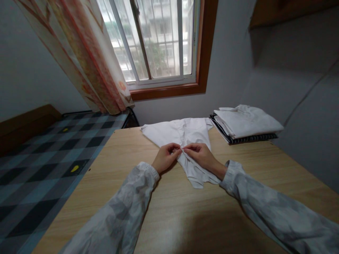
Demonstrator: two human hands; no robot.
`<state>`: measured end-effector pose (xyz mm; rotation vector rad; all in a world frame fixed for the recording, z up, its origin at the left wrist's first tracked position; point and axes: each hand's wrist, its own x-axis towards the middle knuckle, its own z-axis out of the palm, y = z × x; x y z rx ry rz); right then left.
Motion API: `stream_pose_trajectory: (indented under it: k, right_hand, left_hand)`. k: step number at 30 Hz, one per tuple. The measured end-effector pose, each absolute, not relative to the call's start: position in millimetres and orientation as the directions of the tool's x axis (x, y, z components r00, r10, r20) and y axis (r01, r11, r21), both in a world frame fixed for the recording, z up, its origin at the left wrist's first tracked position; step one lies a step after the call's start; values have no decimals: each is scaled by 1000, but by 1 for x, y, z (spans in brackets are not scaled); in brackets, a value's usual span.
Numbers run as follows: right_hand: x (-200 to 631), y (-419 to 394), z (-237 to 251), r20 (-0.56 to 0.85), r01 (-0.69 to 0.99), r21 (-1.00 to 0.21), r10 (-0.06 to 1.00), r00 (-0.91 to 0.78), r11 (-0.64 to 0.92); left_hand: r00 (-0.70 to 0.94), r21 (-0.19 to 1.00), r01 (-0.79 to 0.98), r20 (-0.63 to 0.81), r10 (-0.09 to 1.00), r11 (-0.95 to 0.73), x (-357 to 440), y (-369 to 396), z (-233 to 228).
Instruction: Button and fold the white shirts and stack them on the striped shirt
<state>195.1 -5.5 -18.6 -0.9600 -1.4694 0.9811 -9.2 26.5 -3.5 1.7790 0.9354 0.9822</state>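
A white shirt lies spread on the wooden table, its wide part toward the window and a narrower, rumpled part toward me. My left hand pinches the cloth near the shirt's middle line, thumb and forefinger together. Close beside it, my right hand pinches the same spot from the other side, the fingertips of both hands almost meeting. Whether a button sits between the fingers is too small to tell. Loose folds of the shirt hang below and partly under my right hand and wrist.
At the table's back right rests a stack of folded white clothes with dark, striped cloth beneath. A bed with a checked sheet runs along the left. Behind the table are a window, a patterned curtain and a wall.
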Motion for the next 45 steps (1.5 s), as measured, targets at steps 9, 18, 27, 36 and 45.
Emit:
stream_pose_trajectory:
  k: [9,18,27,36,45]
  right_hand:
    - [196,-12,-14,325,190,-921,940,-104,340]
    - [200,-12,-3,372,409,-828,921,-112,384]
    - [198,-14,-6,428,471,-789,903,-41,395]
    - [198,-15,-9,497,548,-731,868,18,407]
    - [197,-13,-12,461,386,-809,886,-51,443]
  left_hand:
    - [397,937,146,240,886,-319,-8,27,-4]
    - [427,932,138,249,869,-334,-9,28,-4]
    - [450,886,213,285,846,-411,-8,23,2]
    - [447,866,252,292,845,-432,-9,20,4]
    - [409,905,194,275,870,-378,-8,22,2]
